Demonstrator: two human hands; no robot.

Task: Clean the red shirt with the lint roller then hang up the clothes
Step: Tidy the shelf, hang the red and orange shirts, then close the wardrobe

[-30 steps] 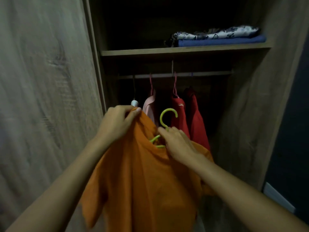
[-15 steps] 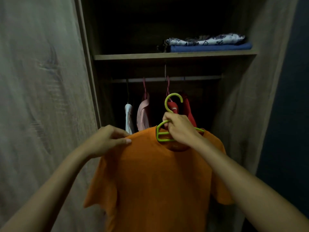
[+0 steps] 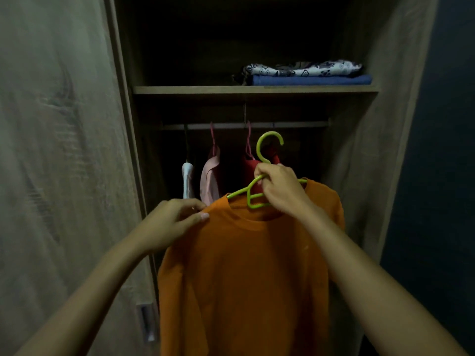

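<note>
An orange shirt hangs from a green plastic hanger in front of an open wardrobe. My right hand grips the hanger just below its hook, and the hook sits a little under the clothes rail. My left hand pinches the shirt's left shoulder seam between thumb and fingers. Behind the hanger a red garment hangs on the rail, partly hidden by my right hand. No lint roller is in view.
A pink garment and a white one hang left of the red one. Folded cloth lies on the shelf above the rail. The open wardrobe door stands close on my left, a wooden side panel on the right.
The shirt went from bunched in both hands to hanging straight on the hanger. My right hand lifted the hanger toward the rail. My left hand shifted down to the left shoulder.
</note>
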